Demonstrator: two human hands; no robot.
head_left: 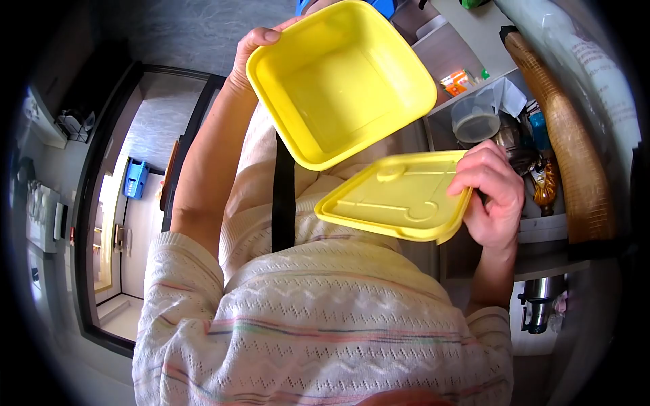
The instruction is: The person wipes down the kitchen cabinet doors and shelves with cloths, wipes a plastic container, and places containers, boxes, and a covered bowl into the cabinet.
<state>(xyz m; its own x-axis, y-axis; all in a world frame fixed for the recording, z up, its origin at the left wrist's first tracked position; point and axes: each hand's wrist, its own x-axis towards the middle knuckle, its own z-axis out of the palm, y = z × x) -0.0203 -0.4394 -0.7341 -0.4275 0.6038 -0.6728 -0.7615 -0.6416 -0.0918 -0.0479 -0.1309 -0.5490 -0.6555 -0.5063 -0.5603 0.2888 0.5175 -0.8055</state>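
My left hand [254,51] grips the upper left rim of a yellow plastic container [338,88]. Its thumb lies over the edge, and the other fingers are hidden behind the wall. The container is tilted so that its bare inside faces me. Just below it, a matching yellow lid [399,196] is pinched at its right edge by my right hand [491,193], fingers curled round the corner. Lid and container are apart from each other, though the lid's far edge comes close to the container's lower corner.
On the right, shelves hold a clear plastic tub [476,125], an orange packet [458,82] and an amber bottle [544,183]. A long brown textured object [562,135] runs beside them. Lower right is a steel flask [542,304]. A dark-framed doorway [88,203] and a blue basket [136,179] appear left.
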